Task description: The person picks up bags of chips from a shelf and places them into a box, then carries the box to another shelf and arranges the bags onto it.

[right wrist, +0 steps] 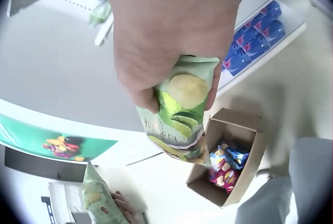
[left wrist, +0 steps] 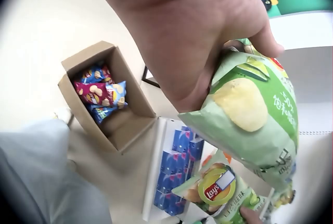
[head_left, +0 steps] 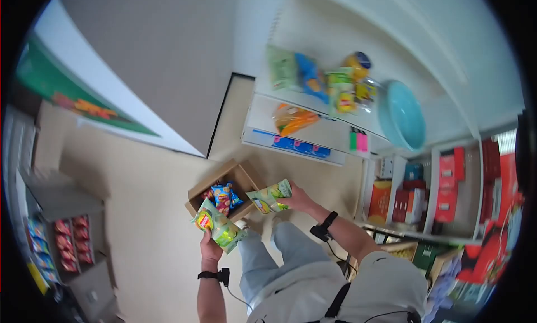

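Note:
My left hand (head_left: 210,248) grips a green Lay's chip bag (head_left: 223,228) by its side, the thumb across the front. In the left wrist view that bag (left wrist: 250,109) shows a big chip and lime slices. A second green chip bag (head_left: 271,196) hangs from my right hand (head_left: 297,199), pinched at one end; the right wrist view shows this bag (right wrist: 179,109) below the fingers. Both bags are beside an open cardboard box (head_left: 241,177) on the floor. Several blue and dark red snack bags (head_left: 222,196) lie inside the box.
Ahead stands a white shelf (head_left: 257,113) with snack bags, an orange bag (head_left: 294,119), blue packs (head_left: 302,146) and a turquoise basin (head_left: 404,115). Shelves with red boxes (head_left: 447,183) are at the right. Red packets (head_left: 65,244) fill a rack at the left.

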A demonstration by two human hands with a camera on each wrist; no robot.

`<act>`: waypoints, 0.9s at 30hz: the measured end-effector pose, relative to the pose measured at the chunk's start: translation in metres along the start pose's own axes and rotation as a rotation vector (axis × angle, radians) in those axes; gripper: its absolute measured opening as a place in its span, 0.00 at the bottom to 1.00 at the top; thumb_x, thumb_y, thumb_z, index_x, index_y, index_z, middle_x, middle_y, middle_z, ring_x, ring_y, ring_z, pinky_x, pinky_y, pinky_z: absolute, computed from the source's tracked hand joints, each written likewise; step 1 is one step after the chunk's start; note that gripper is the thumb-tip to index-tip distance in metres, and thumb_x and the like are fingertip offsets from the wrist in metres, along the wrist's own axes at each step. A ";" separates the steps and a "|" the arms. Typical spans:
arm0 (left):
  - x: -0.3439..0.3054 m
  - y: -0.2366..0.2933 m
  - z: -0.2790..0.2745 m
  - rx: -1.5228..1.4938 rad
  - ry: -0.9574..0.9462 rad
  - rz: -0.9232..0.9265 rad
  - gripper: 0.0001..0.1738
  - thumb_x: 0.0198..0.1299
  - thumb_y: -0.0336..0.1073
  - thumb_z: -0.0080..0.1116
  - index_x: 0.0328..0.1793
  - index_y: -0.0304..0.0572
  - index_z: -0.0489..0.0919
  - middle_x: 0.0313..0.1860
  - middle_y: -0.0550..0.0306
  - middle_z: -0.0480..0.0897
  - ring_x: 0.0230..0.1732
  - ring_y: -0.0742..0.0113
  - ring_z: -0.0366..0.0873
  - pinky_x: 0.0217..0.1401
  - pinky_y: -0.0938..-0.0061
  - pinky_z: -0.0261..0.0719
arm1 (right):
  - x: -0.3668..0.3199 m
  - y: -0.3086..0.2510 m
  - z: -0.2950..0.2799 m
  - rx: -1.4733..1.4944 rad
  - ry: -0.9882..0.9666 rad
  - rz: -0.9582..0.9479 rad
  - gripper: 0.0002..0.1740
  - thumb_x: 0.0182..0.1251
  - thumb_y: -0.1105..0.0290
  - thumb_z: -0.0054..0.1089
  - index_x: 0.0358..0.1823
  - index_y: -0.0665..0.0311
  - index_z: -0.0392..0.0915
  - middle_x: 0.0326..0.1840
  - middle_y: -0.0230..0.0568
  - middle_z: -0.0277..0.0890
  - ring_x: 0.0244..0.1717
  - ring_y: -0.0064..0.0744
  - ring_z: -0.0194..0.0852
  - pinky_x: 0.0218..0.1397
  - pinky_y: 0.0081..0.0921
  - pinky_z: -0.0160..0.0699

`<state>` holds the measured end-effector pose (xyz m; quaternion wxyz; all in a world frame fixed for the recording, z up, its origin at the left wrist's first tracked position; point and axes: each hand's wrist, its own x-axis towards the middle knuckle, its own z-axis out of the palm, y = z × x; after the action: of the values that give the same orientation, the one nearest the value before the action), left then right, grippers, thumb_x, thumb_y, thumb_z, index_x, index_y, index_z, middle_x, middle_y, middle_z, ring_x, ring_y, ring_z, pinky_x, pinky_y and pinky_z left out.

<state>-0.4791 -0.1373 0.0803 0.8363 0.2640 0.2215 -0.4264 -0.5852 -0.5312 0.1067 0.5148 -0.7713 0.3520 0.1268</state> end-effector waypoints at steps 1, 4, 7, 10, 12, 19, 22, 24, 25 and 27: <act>-0.009 0.002 0.022 -0.029 -0.025 -0.017 0.40 0.70 0.44 0.65 0.85 0.47 0.61 0.78 0.53 0.73 0.78 0.47 0.70 0.83 0.46 0.65 | -0.024 -0.010 -0.013 0.075 -0.007 0.034 0.42 0.57 0.62 0.79 0.70 0.68 0.68 0.60 0.53 0.84 0.61 0.49 0.84 0.66 0.39 0.82; -0.015 0.011 0.071 0.015 -0.095 -0.046 0.41 0.70 0.45 0.66 0.84 0.47 0.61 0.78 0.53 0.73 0.78 0.47 0.70 0.83 0.45 0.64 | -0.058 -0.006 -0.040 0.182 0.068 -0.036 0.42 0.57 0.67 0.78 0.71 0.72 0.66 0.63 0.49 0.81 0.62 0.41 0.82 0.67 0.35 0.80; -0.033 0.024 0.100 0.133 -0.122 -0.077 0.41 0.70 0.46 0.67 0.84 0.47 0.62 0.78 0.53 0.73 0.78 0.48 0.70 0.83 0.45 0.64 | -0.116 -0.014 -0.039 0.366 0.102 -0.026 0.42 0.58 0.68 0.77 0.71 0.73 0.66 0.64 0.48 0.80 0.63 0.37 0.81 0.68 0.34 0.79; -0.034 0.034 0.131 0.381 -0.212 -0.018 0.40 0.70 0.47 0.67 0.83 0.46 0.63 0.76 0.54 0.74 0.77 0.49 0.70 0.82 0.46 0.66 | -0.153 -0.039 -0.053 0.569 0.112 -0.017 0.42 0.58 0.66 0.76 0.73 0.70 0.66 0.65 0.50 0.81 0.64 0.38 0.81 0.69 0.35 0.78; -0.036 0.035 0.150 0.416 -0.212 -0.036 0.40 0.70 0.47 0.67 0.83 0.45 0.63 0.76 0.53 0.74 0.77 0.48 0.71 0.82 0.46 0.66 | -0.169 -0.043 -0.062 0.689 0.123 -0.057 0.39 0.61 0.71 0.74 0.72 0.70 0.68 0.63 0.45 0.81 0.63 0.36 0.81 0.69 0.34 0.79; -0.062 -0.002 0.195 0.446 -0.120 0.034 0.41 0.68 0.47 0.69 0.82 0.42 0.64 0.74 0.52 0.76 0.75 0.48 0.73 0.81 0.47 0.68 | -0.188 -0.027 -0.118 0.607 0.148 -0.155 0.34 0.62 0.71 0.76 0.69 0.69 0.73 0.60 0.43 0.83 0.62 0.34 0.82 0.66 0.34 0.80; -0.063 -0.030 0.200 0.407 -0.083 0.066 0.43 0.66 0.48 0.71 0.82 0.41 0.64 0.73 0.50 0.77 0.75 0.47 0.74 0.80 0.47 0.69 | -0.208 -0.031 -0.158 0.478 0.215 -0.236 0.34 0.61 0.69 0.78 0.68 0.69 0.74 0.58 0.44 0.84 0.60 0.35 0.83 0.64 0.34 0.82; -0.060 -0.049 0.214 0.406 -0.112 0.051 0.44 0.66 0.48 0.71 0.82 0.41 0.64 0.74 0.50 0.77 0.75 0.47 0.74 0.80 0.48 0.69 | -0.219 -0.031 -0.190 0.446 0.266 -0.214 0.33 0.59 0.65 0.80 0.65 0.66 0.78 0.57 0.46 0.86 0.59 0.39 0.85 0.63 0.34 0.83; -0.061 -0.060 0.225 0.404 -0.142 0.028 0.45 0.65 0.48 0.72 0.82 0.40 0.64 0.74 0.49 0.77 0.75 0.47 0.74 0.80 0.48 0.70 | -0.225 -0.024 -0.205 0.429 0.298 -0.193 0.33 0.57 0.63 0.81 0.63 0.65 0.80 0.56 0.47 0.86 0.58 0.41 0.86 0.62 0.34 0.83; -0.058 -0.089 0.247 0.402 -0.178 -0.008 0.45 0.65 0.48 0.72 0.83 0.40 0.63 0.74 0.49 0.77 0.74 0.47 0.74 0.80 0.48 0.70 | -0.227 -0.008 -0.235 0.395 0.303 -0.257 0.33 0.57 0.63 0.82 0.63 0.64 0.80 0.56 0.48 0.86 0.58 0.42 0.86 0.62 0.34 0.83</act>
<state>-0.5482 -0.3033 0.2808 0.7815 0.3860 0.0586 -0.4867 -0.7824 -0.6433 0.3413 0.6084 -0.7047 0.3421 -0.1275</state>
